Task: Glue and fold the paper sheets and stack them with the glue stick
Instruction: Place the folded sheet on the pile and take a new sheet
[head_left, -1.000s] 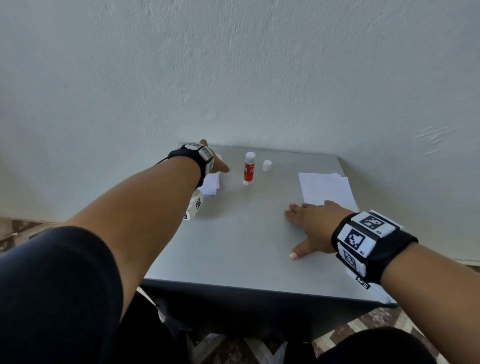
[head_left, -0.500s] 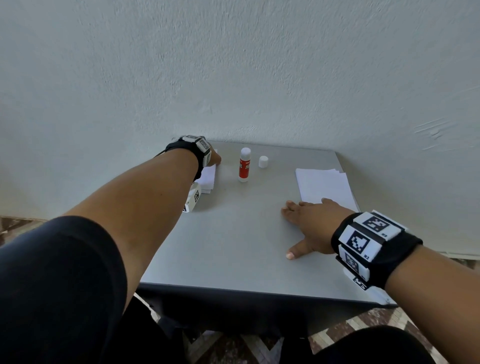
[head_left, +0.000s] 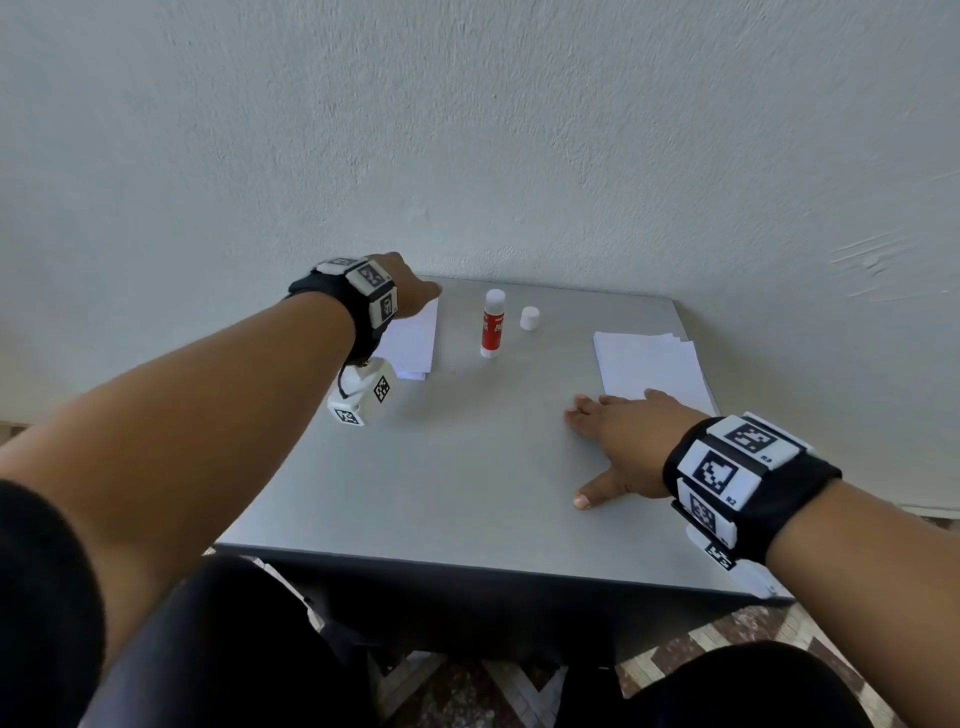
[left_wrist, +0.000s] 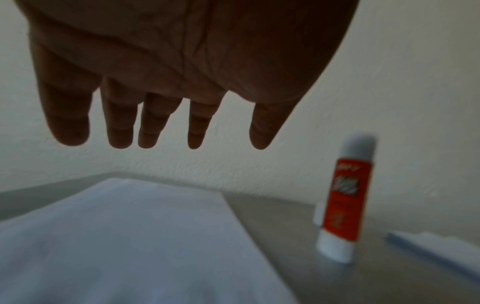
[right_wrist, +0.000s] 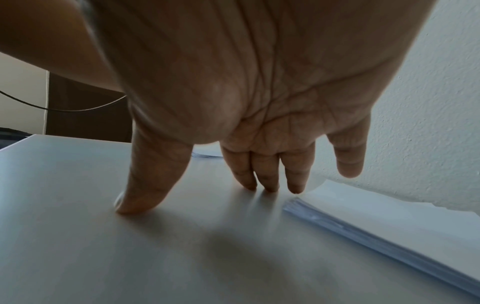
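A red and white glue stick (head_left: 492, 324) (left_wrist: 342, 197) stands upright and uncapped at the back of the grey table (head_left: 457, 478), with its white cap (head_left: 529, 318) just to its right. A small stack of folded white sheets (head_left: 410, 343) (left_wrist: 124, 236) lies to the glue stick's left. My left hand (head_left: 410, 291) (left_wrist: 161, 135) hovers over that stack with fingers straight, holding nothing. A pile of unfolded white sheets (head_left: 649, 364) (right_wrist: 389, 222) lies at the back right. My right hand (head_left: 618, 436) (right_wrist: 249, 185) rests flat on the table beside that pile's near left corner.
A white textured wall (head_left: 519, 130) stands right behind the table. The table's front edge (head_left: 493, 564) is close to my lap. Patterned floor tiles (head_left: 727, 639) show below it.
My left hand has lifted slightly off the folded stack and shifted back, uncovering more of the sheets. The right hand has stayed flat in the same spot.
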